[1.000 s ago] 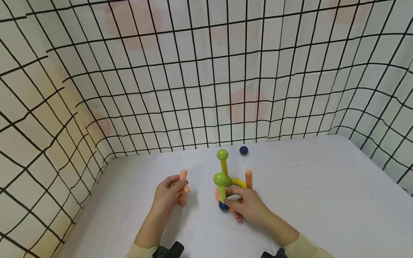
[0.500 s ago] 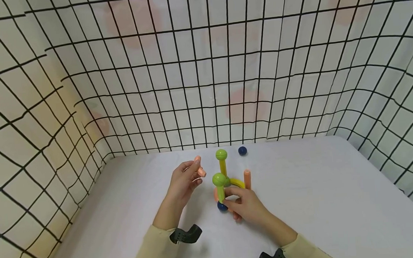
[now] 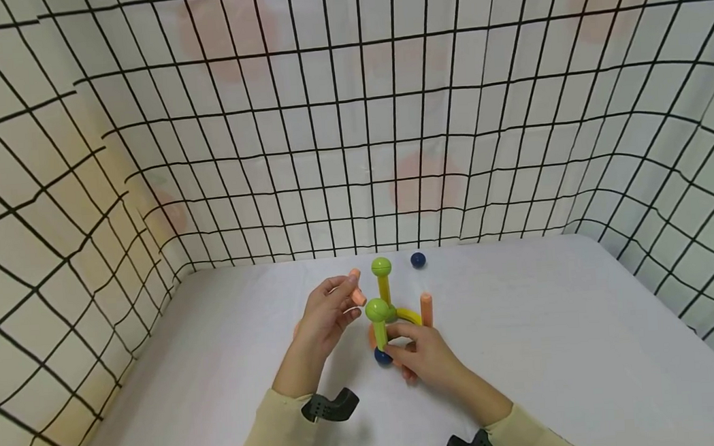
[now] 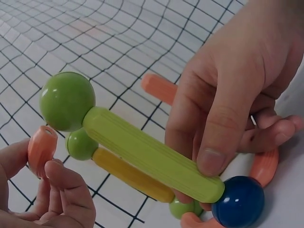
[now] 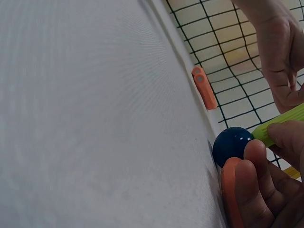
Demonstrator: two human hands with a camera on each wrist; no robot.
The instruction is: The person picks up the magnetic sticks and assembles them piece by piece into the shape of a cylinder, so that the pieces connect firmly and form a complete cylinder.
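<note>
- Left hand [image 3: 326, 320] has moved right and farther off since the earlier frame, toward the near glossy lime-green ball [image 3: 376, 310]; right hand [image 3: 426, 355] barely changed.
- Left hand pinches a short, curved peach-orange plastic-looking piece [image 4: 42, 149].
- We place that piece just left of and slightly beyond the ball, apart in head view; long axis roughly near-to-far, tilt unclear. Left hand nearer.
- Right hand grips the ribbed lime-green stick [image 4: 152, 154] below, by a shiny dark-blue ball [image 4: 238, 202].
- Piece looks smooth, stubby; we see one end marked by a small spot.
</note>
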